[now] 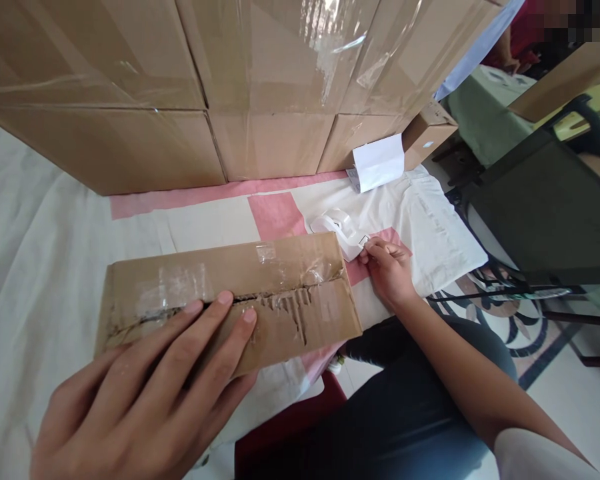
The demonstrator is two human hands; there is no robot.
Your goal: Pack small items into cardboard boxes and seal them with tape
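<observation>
A long cardboard box (pixel 275 267) lies on the cloth, its torn top seam patched with pieces of clear tape. Across its near left part, my left hand (pixel 150 380) rests with fingers stretched out and slightly spread, fingertips at the seam. Just beyond the box's right end stands a white tape dispenser (pixel 347 230). My right hand (pixel 389 267) is closed in a pinch at the dispenser's cutter end, thumb and forefinger on the end of the adhesive tape; the tape itself barely shows.
Stacked, taped cartons (pixel 270 143) form a wall behind the box. A folded white paper (pixel 380 163) leans there beside a smaller carton (pixel 425 133). The white and pink cloth (pixel 200 227) covers the surface. A dark chair (pixel 545 207) stands right, with another person (pixel 517 50) beyond.
</observation>
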